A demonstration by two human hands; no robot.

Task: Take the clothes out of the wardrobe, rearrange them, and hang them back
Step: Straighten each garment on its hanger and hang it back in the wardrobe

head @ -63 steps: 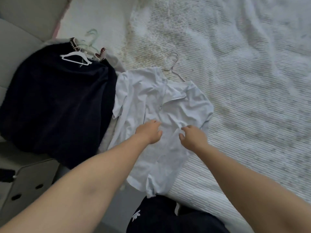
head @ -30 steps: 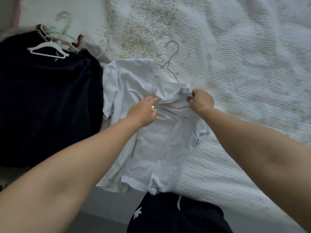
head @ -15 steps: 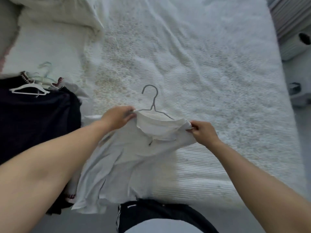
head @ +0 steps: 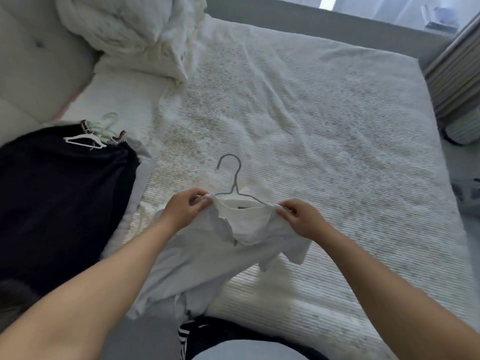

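Note:
A white zip-neck shirt (head: 207,258) hangs from a grey wire hanger (head: 232,178) above the near edge of the bed. My left hand (head: 185,209) pinches the shirt's left shoulder at the collar. My right hand (head: 298,216) pinches its right shoulder. The hanger's hook points up and away from me, and its arms run inside the neck opening. The shirt's lower part drapes down over the bed edge.
A dark garment (head: 59,198) on a white hanger (head: 84,140) lies at the left on a pile with more hangers. The white bedspread (head: 324,126) stretches ahead, with a crumpled duvet (head: 135,32) at the far left. A striped bag (head: 462,126) stands at the right.
The shirt lay flat on the bed with both hands at its chest. My hands moved up to its shoulders and lifted it, on its hanger, off the bed.

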